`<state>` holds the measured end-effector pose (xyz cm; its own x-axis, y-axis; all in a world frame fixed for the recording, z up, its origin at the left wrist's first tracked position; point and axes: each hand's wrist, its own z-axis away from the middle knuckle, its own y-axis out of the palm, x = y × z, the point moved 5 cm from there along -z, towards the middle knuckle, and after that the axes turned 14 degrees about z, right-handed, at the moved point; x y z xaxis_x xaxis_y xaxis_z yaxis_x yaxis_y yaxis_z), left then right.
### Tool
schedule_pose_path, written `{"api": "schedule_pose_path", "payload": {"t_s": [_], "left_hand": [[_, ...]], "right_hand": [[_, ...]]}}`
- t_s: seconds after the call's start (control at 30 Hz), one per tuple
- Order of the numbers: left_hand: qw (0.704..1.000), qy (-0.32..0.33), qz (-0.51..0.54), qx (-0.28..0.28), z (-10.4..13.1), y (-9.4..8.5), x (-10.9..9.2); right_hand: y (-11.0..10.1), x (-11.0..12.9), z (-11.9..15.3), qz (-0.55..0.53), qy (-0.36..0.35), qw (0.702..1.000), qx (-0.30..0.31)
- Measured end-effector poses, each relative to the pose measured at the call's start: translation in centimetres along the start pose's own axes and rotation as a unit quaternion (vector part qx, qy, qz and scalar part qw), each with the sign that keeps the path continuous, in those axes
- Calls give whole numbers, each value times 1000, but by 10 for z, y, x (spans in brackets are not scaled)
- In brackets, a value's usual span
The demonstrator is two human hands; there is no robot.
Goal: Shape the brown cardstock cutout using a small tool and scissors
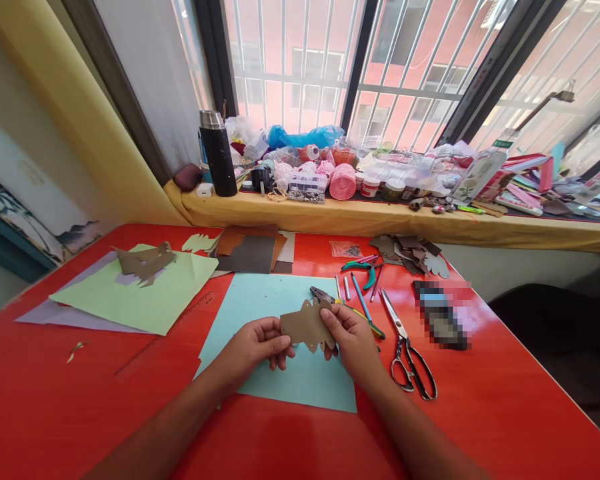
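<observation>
Between my two hands is a brown paper cutout (306,327) with a scalloped outline and small holes near its edges. My left hand (260,343) pinches its left end between thumb and fingers. At the right end, my right hand (347,333) grips it with the thumb on top. Below it lies a light blue sheet of paper (300,387) on the red table. Pliers with yellow and black handles (325,293) rest just behind the cutout, partly hidden by my right hand. Large scissors (404,340) lie to the right with their blades pointing away.
Teal-handled pliers (363,267) and several pencils (361,297) lie behind my right hand. Paper scraps (410,253) pile up at the back right, near a blurred-out phone-like object (440,317). Green paper (155,313) lies left. A black thermos (219,157) stands on the crowded windowsill.
</observation>
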<state>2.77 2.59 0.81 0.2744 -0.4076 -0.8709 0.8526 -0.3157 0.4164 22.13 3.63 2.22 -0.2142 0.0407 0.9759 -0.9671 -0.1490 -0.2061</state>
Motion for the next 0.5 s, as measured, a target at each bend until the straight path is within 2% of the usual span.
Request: {"api": "schedule_pose_path", "payload": {"t_s": [0.23, 0.4, 0.5], "left_hand": [[994, 52, 36, -92, -2, -16, -6], [991, 67, 21, -112, 0, -19, -14], [992, 65, -9, -109, 1, -19, -15]], "right_hand": [[11, -2, 3, 3, -3, 999, 37], [21, 5, 6, -2, -16, 996, 93], [22, 6, 7, -1, -23, 994, 104]]}}
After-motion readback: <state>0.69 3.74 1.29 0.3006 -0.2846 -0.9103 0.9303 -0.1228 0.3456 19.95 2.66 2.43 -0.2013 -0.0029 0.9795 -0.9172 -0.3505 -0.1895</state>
